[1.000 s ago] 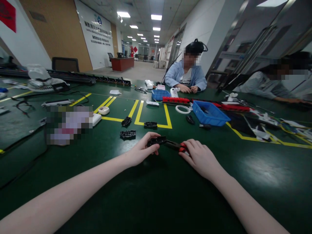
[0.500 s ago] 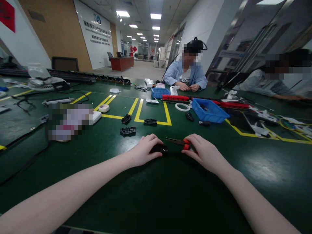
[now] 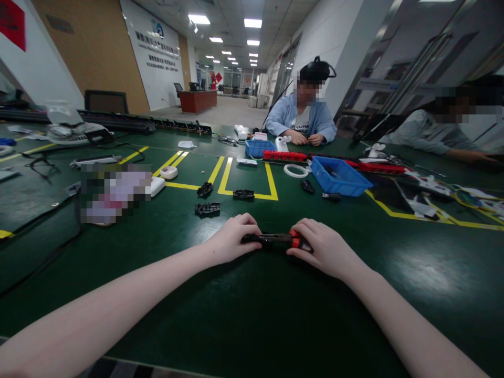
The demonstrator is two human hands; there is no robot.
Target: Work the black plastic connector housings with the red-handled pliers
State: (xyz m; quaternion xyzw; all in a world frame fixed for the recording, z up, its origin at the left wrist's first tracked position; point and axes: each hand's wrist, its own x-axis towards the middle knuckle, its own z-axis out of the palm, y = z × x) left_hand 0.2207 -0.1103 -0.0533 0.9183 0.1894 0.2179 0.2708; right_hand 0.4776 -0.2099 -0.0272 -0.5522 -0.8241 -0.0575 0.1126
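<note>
Near the middle of the green table, my left hand [image 3: 235,239] is closed around a small black part [image 3: 251,238], most of which my fingers cover. My right hand [image 3: 323,247] grips red-handled pliers [image 3: 294,239]. Their dark, narrow jaws point left and overlap the black part; whether they pinch it is too small to tell. Beyond my left hand lie three black pieces: one [image 3: 207,208] nearest, another [image 3: 205,189] behind it, and a third [image 3: 243,194] on the yellow tape line.
A blue bin [image 3: 340,178] stands at the right, with black parts [image 3: 307,186] beside it. Behind are a smaller blue bin [image 3: 260,148], a white ring [image 3: 295,170] and red strips. A white tape roll [image 3: 168,172] sits left. A person [image 3: 302,118] sits across; another is far right.
The pliers have moved left and slightly down, so their jaws now reach the black part at my left hand. My left hand has barely shifted.
</note>
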